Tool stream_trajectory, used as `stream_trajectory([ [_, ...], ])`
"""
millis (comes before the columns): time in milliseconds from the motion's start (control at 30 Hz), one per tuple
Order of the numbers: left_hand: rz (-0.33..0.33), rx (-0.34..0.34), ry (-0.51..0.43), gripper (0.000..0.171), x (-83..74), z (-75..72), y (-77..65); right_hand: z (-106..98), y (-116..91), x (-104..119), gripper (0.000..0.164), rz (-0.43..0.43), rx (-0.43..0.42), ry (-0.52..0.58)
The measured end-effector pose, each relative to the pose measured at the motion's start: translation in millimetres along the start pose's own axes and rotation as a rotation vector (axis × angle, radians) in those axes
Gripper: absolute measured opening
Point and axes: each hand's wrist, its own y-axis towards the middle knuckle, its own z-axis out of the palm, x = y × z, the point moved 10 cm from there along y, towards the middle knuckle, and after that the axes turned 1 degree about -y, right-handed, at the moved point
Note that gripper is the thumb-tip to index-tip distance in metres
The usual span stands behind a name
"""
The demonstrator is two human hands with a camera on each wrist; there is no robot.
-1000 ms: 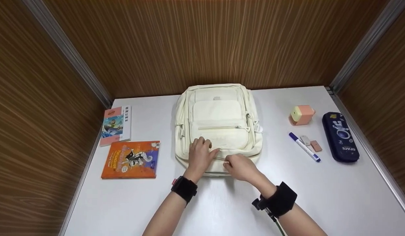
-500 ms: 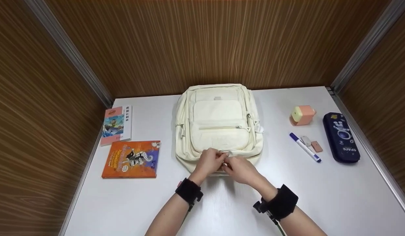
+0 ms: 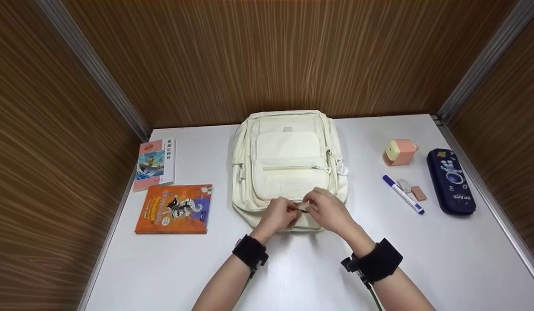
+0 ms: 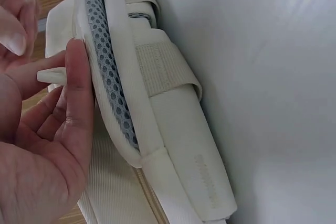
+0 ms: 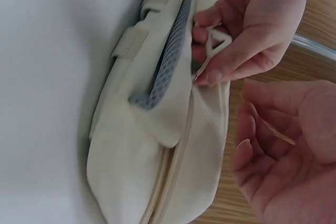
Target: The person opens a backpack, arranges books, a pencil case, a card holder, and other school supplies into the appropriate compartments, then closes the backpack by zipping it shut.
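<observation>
A cream backpack (image 3: pixel 290 149) lies on the table, its front pocket facing up. At its near edge my left hand (image 3: pixel 276 218) pinches a pale loop-shaped zipper pull (image 5: pixel 224 39), whose end shows between the fingers in the left wrist view. My right hand (image 3: pixel 331 212) is close beside the left, with fingers loosely bent and nothing between them in the right wrist view. Grey mesh padding (image 4: pixel 107 61) and a brown zipper track (image 5: pixel 163 177) run along the bag's edge near both hands.
Left of the bag lie an orange book (image 3: pixel 174 209) and a smaller pink-and-white book (image 3: pixel 154 164). To the right are a pink pencil sharpener (image 3: pixel 400 152), a marker (image 3: pixel 403 194), two erasers (image 3: pixel 418 193) and a navy pencil case (image 3: pixel 451 181). Wood-patterned panels surround the table.
My left hand has come down from the front pocket to the bag's near edge and taken hold of the zipper pull. The right hand has moved slightly up and right, away from it.
</observation>
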Motion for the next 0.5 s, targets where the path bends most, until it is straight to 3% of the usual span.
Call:
stream_trajectory([
  [67, 0.015, 0.001, 0.069, 0.011, -2.3, 0.6, -0.5, -3.0, 2.4, -10.6, 0.030, -0.003, -0.020, -0.066],
  [167, 0.036, -0.024, 0.199, 0.012, -6.3, -0.2, -1.2, 5.6, 5.8, -23.1, 0.042, -0.023, 0.053, -0.106],
  [367, 0.112, -0.126, 0.504, 0.021, -17.8, 0.0, -4.6, 29.1, 9.5, -40.2, 0.032, -0.010, 0.206, -0.045],
  [500, 0.135, -0.178, 0.575, 0.023, -20.9, -1.9, -8.0, 30.2, 11.1, -47.6, 0.025, 0.029, 0.201, -0.020],
])
